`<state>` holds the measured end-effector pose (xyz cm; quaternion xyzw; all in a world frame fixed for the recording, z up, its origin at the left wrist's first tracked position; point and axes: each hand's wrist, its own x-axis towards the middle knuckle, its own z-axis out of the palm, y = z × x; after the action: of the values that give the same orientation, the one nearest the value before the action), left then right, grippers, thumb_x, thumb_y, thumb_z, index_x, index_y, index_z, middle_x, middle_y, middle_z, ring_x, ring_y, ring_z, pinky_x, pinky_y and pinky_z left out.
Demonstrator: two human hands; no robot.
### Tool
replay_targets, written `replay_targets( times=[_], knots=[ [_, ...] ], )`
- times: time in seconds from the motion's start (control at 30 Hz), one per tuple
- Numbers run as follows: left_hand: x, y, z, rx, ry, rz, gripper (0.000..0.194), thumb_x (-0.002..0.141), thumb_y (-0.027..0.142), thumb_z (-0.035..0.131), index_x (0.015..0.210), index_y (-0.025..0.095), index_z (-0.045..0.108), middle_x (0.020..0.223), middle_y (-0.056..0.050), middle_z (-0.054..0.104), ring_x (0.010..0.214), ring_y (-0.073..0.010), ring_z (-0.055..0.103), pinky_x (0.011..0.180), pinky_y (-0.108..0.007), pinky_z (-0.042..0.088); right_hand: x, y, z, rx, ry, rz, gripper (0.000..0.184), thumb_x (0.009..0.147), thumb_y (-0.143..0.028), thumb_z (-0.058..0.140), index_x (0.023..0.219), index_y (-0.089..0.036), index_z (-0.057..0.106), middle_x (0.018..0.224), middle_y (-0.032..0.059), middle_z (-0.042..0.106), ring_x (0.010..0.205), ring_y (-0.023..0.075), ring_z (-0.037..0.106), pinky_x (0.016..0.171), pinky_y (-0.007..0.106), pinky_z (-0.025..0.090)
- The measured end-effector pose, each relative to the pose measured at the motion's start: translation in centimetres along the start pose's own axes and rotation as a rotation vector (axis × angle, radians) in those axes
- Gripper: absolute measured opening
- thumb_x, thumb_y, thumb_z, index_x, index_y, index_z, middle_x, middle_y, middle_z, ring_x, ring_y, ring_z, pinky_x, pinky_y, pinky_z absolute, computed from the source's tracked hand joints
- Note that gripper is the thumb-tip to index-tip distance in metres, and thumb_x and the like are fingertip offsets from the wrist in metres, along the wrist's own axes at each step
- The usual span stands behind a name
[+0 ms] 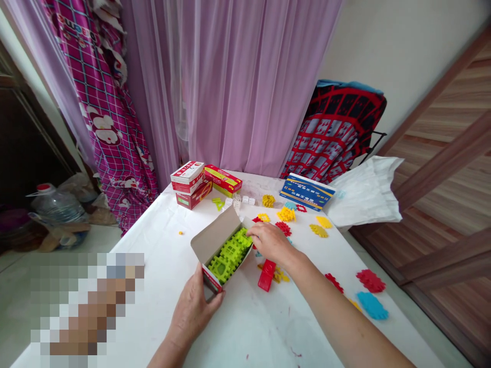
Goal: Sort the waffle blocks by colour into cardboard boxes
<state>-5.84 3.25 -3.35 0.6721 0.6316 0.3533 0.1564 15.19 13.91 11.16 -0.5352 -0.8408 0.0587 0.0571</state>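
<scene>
An open cardboard box (215, 236) with its flap folded back stands tilted on the table. Lime-green interlocking plastic blocks (230, 251) lie in a row inside it. My left hand (194, 305) grips the box's near end, thumb on one side and fingers on the other. At the far right end, my right hand (270, 239) reaches over the rim, its fingers pinched on a lime-green block among the others. Just right of the box lie a red plastic piece (266, 276) and yellow pieces (282, 274), below my right wrist.
Stacked small boxes (187, 176) and a red-yellow box (223, 180) stand at the back left. A blue box (307, 192) and a white bag (364, 194) are at the back right. Yellow blocks (286, 214), red pieces (370, 280) and blue pieces (373, 305) are scattered on the right.
</scene>
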Motion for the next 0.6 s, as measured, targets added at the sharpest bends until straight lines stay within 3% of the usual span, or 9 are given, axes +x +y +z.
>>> replay_targets(
  times=[0.17, 0.33, 0.5, 0.6],
  knots=[
    [-0.1, 0.3, -0.4, -0.006, -0.003, -0.019, 0.068, 0.077, 0.038, 0.060, 0.136, 0.020, 0.032, 0.110, -0.011, 0.067, 0.098, -0.0274, 0.067, 0.080, -0.040, 0.054, -0.1, -0.6, 0.9, -0.123, -0.118, -0.144, 0.032, 0.082, -0.009, 0.048, 0.092, -0.022, 0.075, 0.097, 0.0077, 0.072, 0.100, 0.0243, 0.059, 0.086, 0.033, 0.041],
    [-0.5, 0.5, -0.7, 0.004, 0.005, -0.049, 0.066, 0.076, 0.039, 0.061, 0.134, 0.020, 0.034, 0.104, -0.010, 0.068, 0.092, -0.0269, 0.068, 0.076, -0.039, 0.055, 0.3, -0.8, 1.4, -0.056, -0.052, -0.110, 0.030, 0.085, -0.017, 0.050, 0.105, -0.025, 0.071, 0.107, 0.0063, 0.068, 0.103, 0.0226, 0.057, 0.087, 0.033, 0.041],
    [-0.6, 0.3, -0.6, 0.021, 0.027, -0.028, 0.064, 0.077, 0.040, 0.060, 0.131, 0.019, 0.036, 0.100, -0.010, 0.069, 0.090, -0.0272, 0.069, 0.074, -0.038, 0.055, 1.1, -0.6, 1.8, -0.080, -0.087, -0.127, 0.025, 0.081, -0.016, 0.054, 0.096, -0.024, 0.072, 0.096, 0.0048, 0.069, 0.097, 0.0220, 0.058, 0.082, 0.031, 0.041],
    [-0.7, 0.3, -0.5, 0.047, 0.034, -0.004, 0.067, 0.077, 0.038, 0.061, 0.134, 0.019, 0.032, 0.104, -0.010, 0.067, 0.091, -0.0262, 0.068, 0.074, -0.038, 0.055, 1.0, -0.8, 1.6, -0.072, -0.024, -0.097, 0.022, 0.083, -0.014, 0.053, 0.091, -0.024, 0.071, 0.094, 0.0039, 0.070, 0.094, 0.0207, 0.059, 0.080, 0.030, 0.041]
  ],
)
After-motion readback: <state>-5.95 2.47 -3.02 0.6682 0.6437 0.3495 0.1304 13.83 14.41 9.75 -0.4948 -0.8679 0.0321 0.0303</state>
